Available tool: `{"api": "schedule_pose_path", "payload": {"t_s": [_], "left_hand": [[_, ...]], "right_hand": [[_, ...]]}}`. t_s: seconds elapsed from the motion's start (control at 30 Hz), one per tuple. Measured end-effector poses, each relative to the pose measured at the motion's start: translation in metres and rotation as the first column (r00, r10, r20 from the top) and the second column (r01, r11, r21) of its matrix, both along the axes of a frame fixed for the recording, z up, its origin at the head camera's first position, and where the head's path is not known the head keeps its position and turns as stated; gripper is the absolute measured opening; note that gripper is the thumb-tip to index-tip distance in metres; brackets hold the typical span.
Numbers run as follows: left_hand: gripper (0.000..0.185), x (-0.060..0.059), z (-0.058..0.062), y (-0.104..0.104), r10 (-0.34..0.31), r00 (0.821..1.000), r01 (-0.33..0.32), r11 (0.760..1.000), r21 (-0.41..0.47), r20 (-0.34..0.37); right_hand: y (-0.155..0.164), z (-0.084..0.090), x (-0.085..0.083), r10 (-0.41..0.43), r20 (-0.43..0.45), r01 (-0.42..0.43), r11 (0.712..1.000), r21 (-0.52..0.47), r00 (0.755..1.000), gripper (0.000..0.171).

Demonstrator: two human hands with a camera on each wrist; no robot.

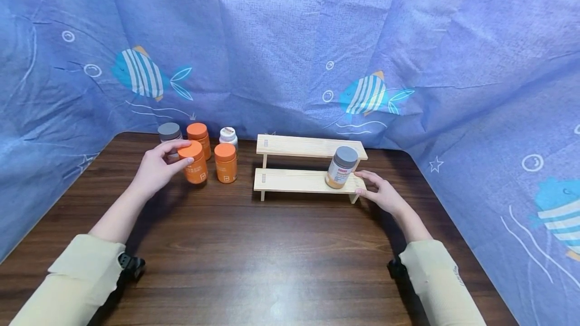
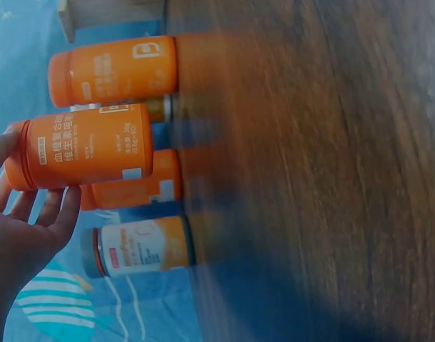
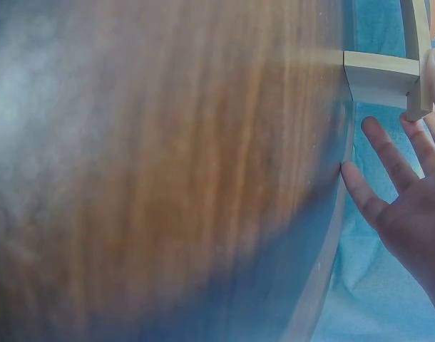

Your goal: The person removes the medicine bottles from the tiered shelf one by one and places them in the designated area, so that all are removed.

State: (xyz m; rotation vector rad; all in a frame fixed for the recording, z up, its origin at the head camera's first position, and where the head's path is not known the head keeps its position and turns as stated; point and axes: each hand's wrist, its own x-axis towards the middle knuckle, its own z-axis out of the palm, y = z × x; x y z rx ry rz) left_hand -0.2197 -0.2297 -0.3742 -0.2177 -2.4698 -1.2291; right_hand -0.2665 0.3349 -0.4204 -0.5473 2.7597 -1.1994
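Observation:
My left hand [image 1: 156,170] grips an orange bottle [image 1: 195,167] with an orange lid, fingers and thumb round the lid end. In the left wrist view this orange bottle [image 2: 89,146] is held a little off the table. My right hand [image 1: 382,195] is at the right end of a two-tier wooden shelf [image 1: 290,180], thumb at the front and a finger behind the lower board. The right wrist view shows the shelf end [image 3: 381,75] between thumb and fingers, the other fingers spread. A grey-lidded bottle [image 1: 341,167] stands on the lower tier, close to this hand.
Beside the left hand stand two more orange bottles [image 1: 226,165], a white-capped bottle [image 1: 228,137] and another grey-lidded bottle [image 1: 169,132], partly hidden by the hand. A blue fish-print cloth [image 1: 281,54] hangs behind the dark wooden table [image 1: 272,255].

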Motion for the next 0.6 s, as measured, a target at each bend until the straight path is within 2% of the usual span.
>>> {"api": "schedule_pose_path", "payload": {"t_s": [0.23, 0.37, 0.6], "left_hand": [[0.043, -0.01, -0.005, -0.004, -0.05, 0.999, 0.05, 0.998, -0.025, 0.015], [0.044, -0.017, -0.009, -0.005, -0.062, 0.998, 0.063, 0.998, -0.026, 0.031], [0.044, -0.023, -0.013, -0.007, -0.067, 0.995, 0.07, 0.997, -0.041, 0.069]], "right_hand": [[-0.013, 0.021, 0.015, 0.002, 0.015, -0.001, 1.0, -0.014, 1.0, 0.055], [-0.015, 0.024, 0.017, 0.005, 0.012, -0.005, 1.0, -0.009, 1.0, 0.055], [0.0, 0.0, 0.0, 0.004, 0.004, -0.004, 1.0, -0.005, 1.0, 0.056]]}}
